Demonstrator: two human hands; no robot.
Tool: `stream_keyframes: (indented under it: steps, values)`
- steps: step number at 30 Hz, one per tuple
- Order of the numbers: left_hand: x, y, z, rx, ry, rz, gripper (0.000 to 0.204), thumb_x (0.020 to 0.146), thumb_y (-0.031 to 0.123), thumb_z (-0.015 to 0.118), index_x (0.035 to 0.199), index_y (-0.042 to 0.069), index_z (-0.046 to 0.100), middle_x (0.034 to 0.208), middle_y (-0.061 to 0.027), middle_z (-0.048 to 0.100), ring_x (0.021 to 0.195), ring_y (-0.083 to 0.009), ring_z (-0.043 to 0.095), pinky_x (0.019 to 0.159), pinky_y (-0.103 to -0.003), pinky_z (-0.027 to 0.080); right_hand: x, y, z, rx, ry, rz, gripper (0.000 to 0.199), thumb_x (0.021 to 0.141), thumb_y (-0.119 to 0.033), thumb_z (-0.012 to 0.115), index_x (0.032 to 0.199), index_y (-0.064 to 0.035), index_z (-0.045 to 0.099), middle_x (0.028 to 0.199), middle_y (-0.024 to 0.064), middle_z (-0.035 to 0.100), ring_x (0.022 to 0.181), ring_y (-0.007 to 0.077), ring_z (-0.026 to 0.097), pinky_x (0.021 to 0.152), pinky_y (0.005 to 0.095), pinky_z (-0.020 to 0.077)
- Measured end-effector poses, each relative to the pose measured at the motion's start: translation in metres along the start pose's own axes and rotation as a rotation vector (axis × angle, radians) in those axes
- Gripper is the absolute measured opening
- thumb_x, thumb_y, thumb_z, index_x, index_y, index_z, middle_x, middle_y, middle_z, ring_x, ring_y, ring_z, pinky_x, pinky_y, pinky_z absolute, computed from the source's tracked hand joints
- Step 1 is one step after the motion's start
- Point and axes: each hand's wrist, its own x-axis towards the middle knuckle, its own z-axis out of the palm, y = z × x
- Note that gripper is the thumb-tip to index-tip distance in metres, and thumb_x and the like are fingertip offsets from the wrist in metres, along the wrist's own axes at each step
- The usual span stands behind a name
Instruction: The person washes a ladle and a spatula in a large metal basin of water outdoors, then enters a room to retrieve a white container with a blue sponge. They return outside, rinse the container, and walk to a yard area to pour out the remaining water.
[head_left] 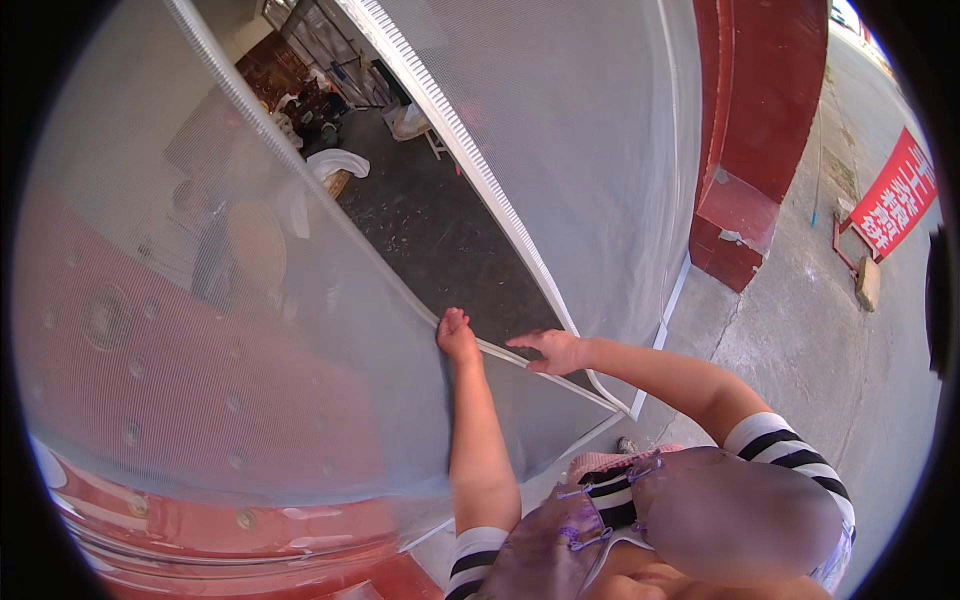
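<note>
A translucent mesh door curtain hangs before me in two panels, parted along pale edge strips. My left hand (457,334) has its fingers curled around the edge of the left panel (390,400). Just right of it, my right hand (556,351) reaches over the same pale edging, index finger stretched out and thumb apart. Whether its fingertips touch the edging I cannot tell. The right panel (600,180) has a white ribbed strip (455,125) along its edge. Both edges come together low down, right of my right hand.
Through the gap show a dark floor (430,230), a white cloth (338,162) and jumbled items farther in. Behind the left panel is a red studded door (130,310). A red pillar (765,120), grey pavement (770,330) and a red sign (895,195) lie to the right.
</note>
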Motion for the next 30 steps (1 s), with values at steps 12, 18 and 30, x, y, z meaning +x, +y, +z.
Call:
stream_keyframes:
  steps: [12, 18, 30]
  values:
    - [0.258, 0.074, -0.033, 0.063, 0.543, 0.393, 0.078, 0.085, 0.027, 0.058, 0.139, 0.003, 0.008, 0.141, -0.0170, 0.017, 0.122, -0.0255, 0.033, 0.101, -0.036, 0.027, 0.254, 0.241, -0.229, -0.360, 0.414, 0.953, 0.072, 0.074, -0.028, 0.060, 0.136, -0.0174, 0.025, 0.129, 0.0105, 0.042, 0.121, 0.0291, 0.039, 0.096, 0.0453, 0.0340]
    - [0.450, 0.073, -0.008, 0.083, 0.721, 0.257, 0.062, 0.084, 0.016, 0.059, 0.134, 0.006, 0.025, 0.132, -0.0147, 0.033, 0.115, -0.0215, 0.040, 0.095, -0.036, 0.035, 0.296, 0.373, -0.274, -0.374, 0.208, 1.113, 0.047, 0.073, -0.022, 0.058, 0.116, -0.0077, 0.048, 0.119, 0.0153, 0.051, 0.111, 0.0301, 0.049, 0.089, 0.0440, 0.0413]
    - [0.730, -0.147, 0.174, 1.031, -0.624, -0.159, 0.049, 0.079, 0.038, 0.062, 0.111, 0.002, 0.054, 0.103, -0.0204, 0.059, 0.099, -0.0305, 0.056, 0.084, -0.035, 0.044, 0.429, 0.698, -0.231, 0.105, -0.752, 1.560, 0.033, 0.076, -0.028, 0.062, 0.099, -0.0060, 0.061, 0.089, 0.0104, 0.065, 0.075, 0.0190, 0.063, 0.070, 0.0398, 0.0490]
